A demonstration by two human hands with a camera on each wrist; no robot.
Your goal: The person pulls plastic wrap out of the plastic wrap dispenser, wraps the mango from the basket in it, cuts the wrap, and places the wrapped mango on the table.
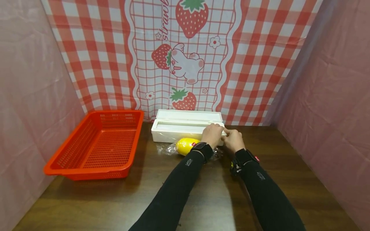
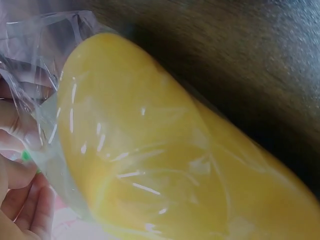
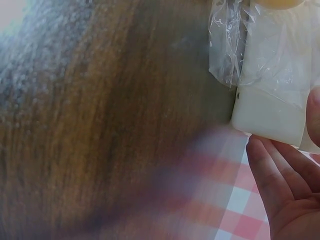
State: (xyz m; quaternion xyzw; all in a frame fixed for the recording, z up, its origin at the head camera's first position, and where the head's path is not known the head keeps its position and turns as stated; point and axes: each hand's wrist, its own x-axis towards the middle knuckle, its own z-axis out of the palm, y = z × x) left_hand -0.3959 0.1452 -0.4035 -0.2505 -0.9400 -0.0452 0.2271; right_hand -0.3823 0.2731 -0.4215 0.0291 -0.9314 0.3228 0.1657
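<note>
A long white cling film dispenser [image 1: 166,135] lies with its lid [image 1: 189,115] raised. In front of it is a smooth yellow rounded object [image 1: 184,146] with a small red label, under clear film [image 2: 47,75]; its kind is unclear. My left hand [image 1: 212,134] is over the dispenser's right end, fingers bent. At that same end my right hand [image 1: 234,140] holds the corner, its fingertips against the end face and its thumb on the side. Fingers in the left wrist view meet around a small green piece [image 2: 26,155]; which hand holds it is unclear.
A red perforated plastic basket [image 1: 131,154] stands left of the dispenser on the brown wooden table [image 1: 208,199]. Behind hangs a red-and-white checked strawberry cloth [image 1: 257,57]. Pink cloths [image 1: 326,112] close off both sides. Crumpled film [image 3: 225,50] hangs over the dispenser's edge.
</note>
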